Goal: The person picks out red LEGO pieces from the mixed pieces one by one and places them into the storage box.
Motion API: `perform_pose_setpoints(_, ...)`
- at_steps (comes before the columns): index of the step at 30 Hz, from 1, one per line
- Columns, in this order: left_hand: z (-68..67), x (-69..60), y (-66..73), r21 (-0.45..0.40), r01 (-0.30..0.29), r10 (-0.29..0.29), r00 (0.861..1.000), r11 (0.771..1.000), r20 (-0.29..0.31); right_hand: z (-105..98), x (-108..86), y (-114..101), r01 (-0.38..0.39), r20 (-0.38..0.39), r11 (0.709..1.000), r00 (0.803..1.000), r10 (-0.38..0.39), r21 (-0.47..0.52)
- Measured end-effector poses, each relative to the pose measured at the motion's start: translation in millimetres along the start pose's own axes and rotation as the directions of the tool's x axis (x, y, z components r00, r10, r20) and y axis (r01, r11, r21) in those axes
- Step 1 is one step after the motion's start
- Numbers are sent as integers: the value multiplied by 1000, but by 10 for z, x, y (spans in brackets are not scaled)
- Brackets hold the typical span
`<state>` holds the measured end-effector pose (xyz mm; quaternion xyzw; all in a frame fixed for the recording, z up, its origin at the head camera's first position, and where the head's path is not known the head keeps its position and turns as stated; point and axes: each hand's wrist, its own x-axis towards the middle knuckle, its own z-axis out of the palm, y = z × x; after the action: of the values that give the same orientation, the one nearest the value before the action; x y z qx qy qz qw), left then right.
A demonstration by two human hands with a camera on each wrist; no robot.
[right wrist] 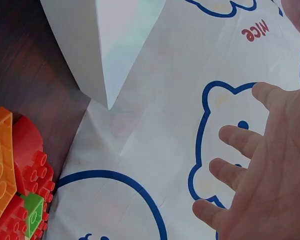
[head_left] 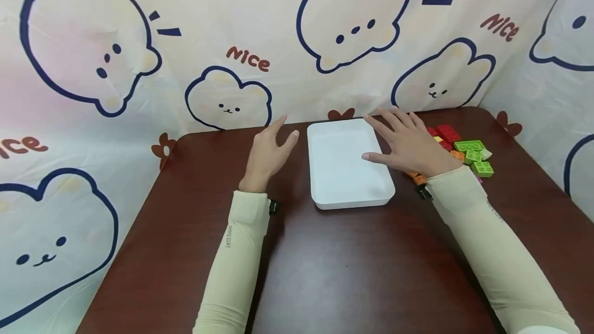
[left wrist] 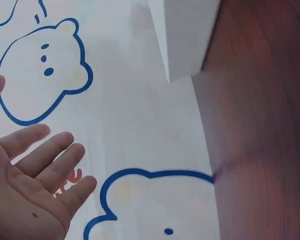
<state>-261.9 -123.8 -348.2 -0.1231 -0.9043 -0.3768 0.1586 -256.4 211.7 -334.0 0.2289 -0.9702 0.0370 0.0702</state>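
A shallow white tray with rounded corners lies on the dark wooden table, between the two hands. To its left, my left hand hovers with the thumb and fingers spread, holding nothing; the left wrist view shows its palm and extended fingers. Over the tray's right edge, my right hand has its fingers spread and also holds nothing. Beneath and beyond that hand sits a pile of toy building bricks, partly hidden by it. Orange, red and green bricks appear in the right wrist view.
The brown table stretches toward me and out to both sides. A pale cloth wall with bear drawings rises behind the table and along its left and right sides.
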Motion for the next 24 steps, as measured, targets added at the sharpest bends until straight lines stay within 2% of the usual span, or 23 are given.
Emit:
perform_pose_setpoints(6, 86, 51, 25, -130, 75, -75, 997, 989, 8, 7, 18, -10, -7, 18, 1000, 1000, 7, -4)
perform_pose_setpoints(10, 135, 95, 42, -216, 129, -132, 991, 968, -2, -1, 23, 2, -10, 13, 1000, 1000, 10, -4)
perform_pose_setpoints(14, 222, 127, 40, -262, 185, -189, 982, 947, 11, -9, 22, 12, -10, 7, 1000, 1000, 10, -3)
perform_pose_setpoints(16, 277, 132, 34, -273, 229, -230, 973, 934, 28, -14, 14, 13, -15, 8, 1000, 1000, 15, -3)
perform_pose_setpoints(20, 375, 148, 31, -303, 336, -329, 941, 892, 76, -14, 13, 16, -22, 12, 1000, 1000, 22, -4)
perform_pose_setpoints(24, 448, 181, 14, -317, 399, -387, 916, 860, 105, -19, 21, 21, -22, 15, 1000, 1000, 22, -8)
